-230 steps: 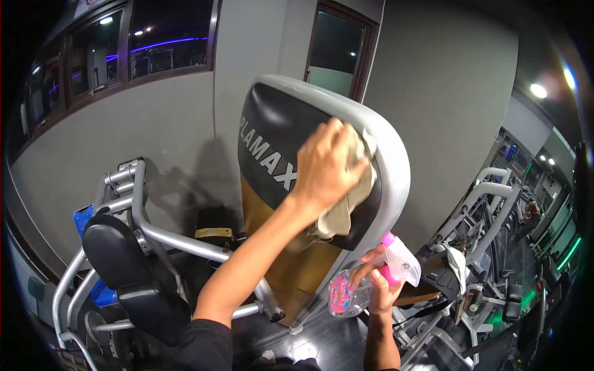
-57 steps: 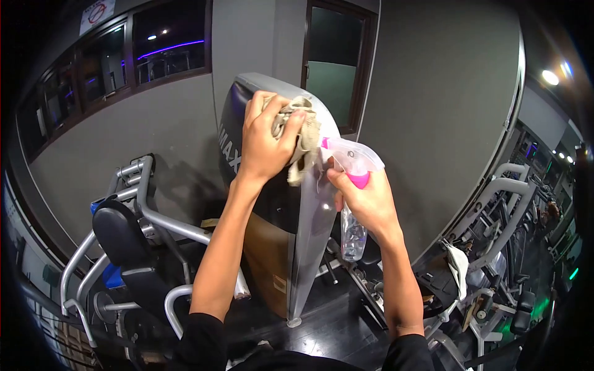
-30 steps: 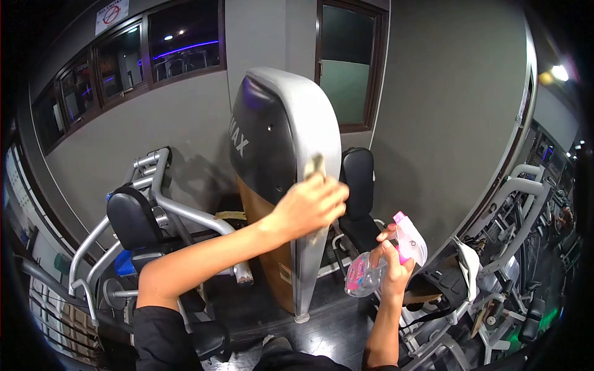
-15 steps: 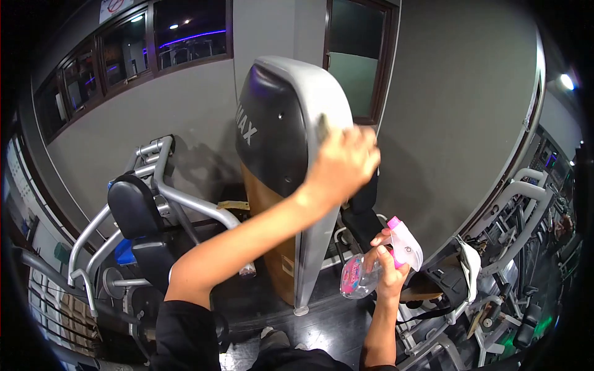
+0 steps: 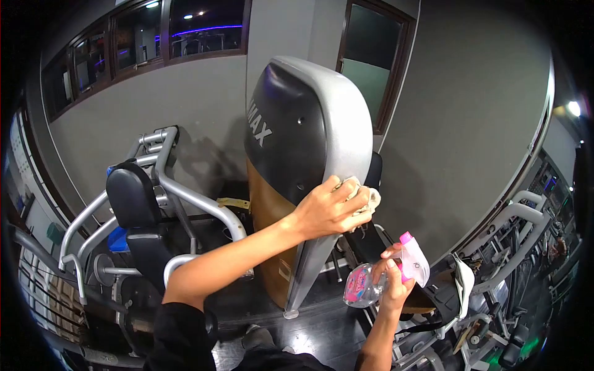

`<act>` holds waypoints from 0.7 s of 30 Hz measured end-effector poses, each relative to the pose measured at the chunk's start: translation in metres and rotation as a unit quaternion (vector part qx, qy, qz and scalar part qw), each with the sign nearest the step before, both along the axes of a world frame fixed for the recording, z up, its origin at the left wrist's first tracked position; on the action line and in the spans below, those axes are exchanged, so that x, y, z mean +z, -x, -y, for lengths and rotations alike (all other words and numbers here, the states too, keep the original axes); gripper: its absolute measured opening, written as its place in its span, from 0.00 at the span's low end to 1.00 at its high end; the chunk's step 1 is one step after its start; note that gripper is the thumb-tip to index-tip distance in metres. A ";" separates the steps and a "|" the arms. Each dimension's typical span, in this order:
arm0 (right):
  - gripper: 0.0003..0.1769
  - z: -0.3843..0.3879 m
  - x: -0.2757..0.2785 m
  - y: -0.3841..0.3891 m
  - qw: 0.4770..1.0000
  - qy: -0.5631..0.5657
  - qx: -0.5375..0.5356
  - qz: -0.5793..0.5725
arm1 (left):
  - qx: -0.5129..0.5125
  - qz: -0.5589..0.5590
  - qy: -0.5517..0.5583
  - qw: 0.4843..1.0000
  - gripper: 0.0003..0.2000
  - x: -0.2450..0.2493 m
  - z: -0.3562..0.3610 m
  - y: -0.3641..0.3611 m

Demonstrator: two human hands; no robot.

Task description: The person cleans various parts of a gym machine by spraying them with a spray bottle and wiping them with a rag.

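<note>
My left hand (image 5: 331,209) is closed on a crumpled pale cloth (image 5: 373,201), pressed against the silver edge of a tall machine housing (image 5: 352,123) with a black side panel. On the right, my right hand (image 5: 394,281) grips a clear spray bottle (image 5: 365,285) by its neck. The bottle has a pink label and a white and pink spray head (image 5: 414,260). It is held low, to the right of the machine.
A machine with a black padded seat (image 5: 131,196) and silver tubes stands on the left. More gym equipment (image 5: 510,229) fills the right side. Behind are a grey wall (image 5: 470,111) and windows (image 5: 204,28). Below is a dark floor (image 5: 315,334).
My left hand has moved down the silver edge, and the cloth in it now shows clearly. My right hand still holds the bottle. The view has shifted slightly.
</note>
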State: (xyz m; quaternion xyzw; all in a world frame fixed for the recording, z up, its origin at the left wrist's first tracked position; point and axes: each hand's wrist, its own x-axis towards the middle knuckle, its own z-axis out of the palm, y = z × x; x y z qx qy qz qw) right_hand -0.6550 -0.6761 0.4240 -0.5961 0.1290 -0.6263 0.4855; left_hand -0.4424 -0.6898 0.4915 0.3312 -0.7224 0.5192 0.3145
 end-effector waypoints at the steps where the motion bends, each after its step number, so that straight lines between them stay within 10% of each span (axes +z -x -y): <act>1: 0.18 -0.001 0.002 -0.002 1.000 0.000 0.002 -0.001 | 0.002 -0.001 0.000 1.000 0.04 -0.003 0.001 0.001; 11: 0.21 -0.005 0.041 -0.008 0.998 0.021 0.047 -0.039 | -0.041 -0.034 0.037 0.998 0.06 -0.006 -0.010 -0.038; 21: 0.22 -0.002 0.056 -0.061 0.991 0.105 -0.013 -0.082 | -0.089 -0.381 -0.038 0.919 0.13 0.052 0.033 -0.148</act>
